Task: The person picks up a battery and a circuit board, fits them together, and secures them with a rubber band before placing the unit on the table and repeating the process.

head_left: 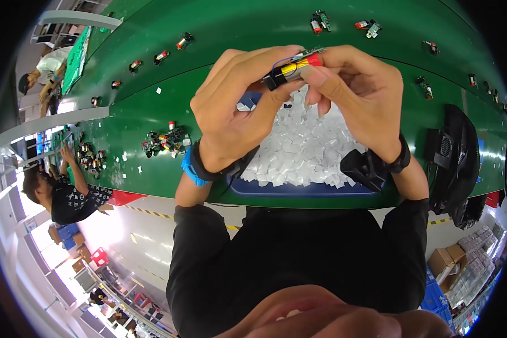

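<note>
Both hands are raised over the bench around one small battery assembly [290, 70]. It is a silver cylinder with a red end, yellow tape, a black end piece, a blue wire and a narrow green circuit board along its top. My left hand [236, 93] pinches the black end between thumb and fingers. On the red end, my right hand [363, 90] closes with its thumb against the cylinder. Below them lies a blue tray [304, 191] heaped with small white slips [298, 146]. Black devices are strapped at both wrists.
On the green bench [208, 34] a pile of similar batteries [166, 141] lies left of the tray, and more sit scattered toward the far edge. A black plastic bag [453, 158] stands at the right. Another person [67, 191] works at the left end.
</note>
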The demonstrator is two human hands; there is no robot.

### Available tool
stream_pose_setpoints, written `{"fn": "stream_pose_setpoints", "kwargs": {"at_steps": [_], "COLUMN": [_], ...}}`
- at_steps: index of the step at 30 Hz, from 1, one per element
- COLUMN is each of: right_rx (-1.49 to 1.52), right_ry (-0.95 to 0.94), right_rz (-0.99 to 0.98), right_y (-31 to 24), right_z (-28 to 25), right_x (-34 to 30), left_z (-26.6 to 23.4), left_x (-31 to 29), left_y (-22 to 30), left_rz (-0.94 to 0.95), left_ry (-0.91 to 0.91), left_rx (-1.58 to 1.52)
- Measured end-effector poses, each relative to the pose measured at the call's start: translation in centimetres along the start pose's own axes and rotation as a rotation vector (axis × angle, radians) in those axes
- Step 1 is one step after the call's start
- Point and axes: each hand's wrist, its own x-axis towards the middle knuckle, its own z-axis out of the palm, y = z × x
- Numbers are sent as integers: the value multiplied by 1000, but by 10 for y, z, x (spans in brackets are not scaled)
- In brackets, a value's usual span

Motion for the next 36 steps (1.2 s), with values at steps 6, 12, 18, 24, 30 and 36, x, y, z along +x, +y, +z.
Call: {"fn": "stream_pose_setpoints", "kwargs": {"at_steps": [6, 12, 18, 24, 30, 36], "right_rx": [76, 62, -46, 21, 44, -348], "right_ry": [-66, -54, -571, -415, -520, -272], "right_rz": [192, 282, 409, 419, 449, 41], "right_y": [10, 22, 10, 2, -6, 9], "right_z": [-3, -10, -7, -7, 5, -33], "right_x": [6, 12, 1, 1, -7, 13], "left_z": [4, 3, -32, 26, 85, 43], "left_x": [-1, 14, 68, 103, 132, 107], "left_y": [-19, -36, -182, -236, -208, -134], "left_rz": [60, -216, -768, -220, -370, -550], "left_ry": [60, 12, -720, -620, -923, -624], "left_rx": [118, -56, 323, 991, 434, -184]}}
